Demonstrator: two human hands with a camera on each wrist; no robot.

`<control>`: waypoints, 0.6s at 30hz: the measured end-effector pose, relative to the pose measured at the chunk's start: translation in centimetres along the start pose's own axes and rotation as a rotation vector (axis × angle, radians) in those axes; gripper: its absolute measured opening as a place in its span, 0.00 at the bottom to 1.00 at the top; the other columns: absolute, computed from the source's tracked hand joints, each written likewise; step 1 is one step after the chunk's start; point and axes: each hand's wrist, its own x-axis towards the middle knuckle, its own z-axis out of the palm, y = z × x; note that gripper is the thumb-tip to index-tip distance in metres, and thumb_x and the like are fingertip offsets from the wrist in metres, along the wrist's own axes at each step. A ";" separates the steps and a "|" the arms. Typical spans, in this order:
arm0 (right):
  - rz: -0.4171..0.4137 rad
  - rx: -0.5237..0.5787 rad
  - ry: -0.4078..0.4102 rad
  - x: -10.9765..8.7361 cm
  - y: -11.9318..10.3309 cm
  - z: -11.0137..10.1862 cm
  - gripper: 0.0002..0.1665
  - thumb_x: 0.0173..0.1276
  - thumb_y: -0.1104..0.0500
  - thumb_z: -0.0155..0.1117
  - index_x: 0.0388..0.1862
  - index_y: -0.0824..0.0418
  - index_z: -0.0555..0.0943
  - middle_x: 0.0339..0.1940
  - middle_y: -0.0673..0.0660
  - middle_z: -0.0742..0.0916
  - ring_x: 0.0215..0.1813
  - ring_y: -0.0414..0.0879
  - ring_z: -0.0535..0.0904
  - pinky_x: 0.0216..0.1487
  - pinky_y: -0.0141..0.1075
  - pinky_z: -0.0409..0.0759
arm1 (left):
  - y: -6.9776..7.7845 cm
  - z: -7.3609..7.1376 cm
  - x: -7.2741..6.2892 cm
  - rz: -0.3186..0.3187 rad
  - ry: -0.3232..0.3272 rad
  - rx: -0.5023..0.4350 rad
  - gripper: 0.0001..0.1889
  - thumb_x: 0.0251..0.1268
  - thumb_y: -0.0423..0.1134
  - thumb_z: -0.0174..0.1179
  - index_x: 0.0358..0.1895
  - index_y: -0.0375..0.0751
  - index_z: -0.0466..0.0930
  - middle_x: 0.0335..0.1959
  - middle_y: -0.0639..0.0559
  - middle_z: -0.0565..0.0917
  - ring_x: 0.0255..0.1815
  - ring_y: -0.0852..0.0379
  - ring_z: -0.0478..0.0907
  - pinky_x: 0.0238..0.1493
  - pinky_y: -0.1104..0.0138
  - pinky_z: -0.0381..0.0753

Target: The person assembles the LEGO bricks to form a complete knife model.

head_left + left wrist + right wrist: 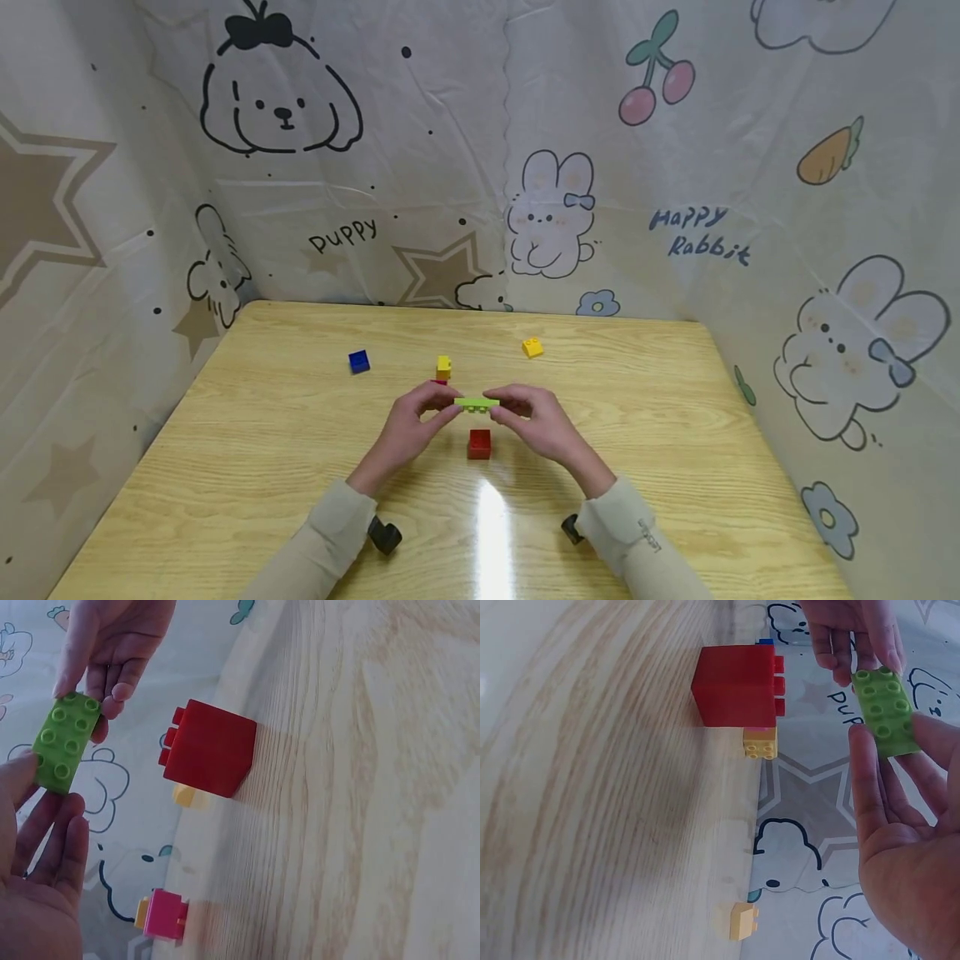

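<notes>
Both hands hold one lime-green building brick (477,405) in the air, one at each end. My left hand (408,423) pinches its left end between thumb and fingers. The right end is pinched the same way by my right hand (542,423). Two rows of studs show on the green brick (67,742) in the left wrist view, facing back toward the wrist cameras. On the table just nearer than the hands stands a red brick (479,445), its studs up. In the right wrist view this red brick (736,686) sits lower than the green one.
A yellow brick (444,367) stands beyond my left hand, next to a pink brick (163,914) that the hand partly covers in the head view. Farther back lie a blue brick (359,362) at left and another yellow brick (532,347) at right. Printed cloth (420,208) walls the wooden table.
</notes>
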 end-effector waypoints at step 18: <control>0.022 0.083 0.024 0.1 0.2 0.5 0.17 0.81 0.55 0.59 0.62 0.58 0.83 0.47 0.60 0.89 0.42 0.48 0.89 0.51 0.56 0.88 | 0.0 0.2 -0.5 0.152 0.011 0.053 0.20 0.63 0.33 0.73 0.58 0.45 0.84 0.47 0.51 0.86 0.41 0.61 0.84 0.49 0.53 0.89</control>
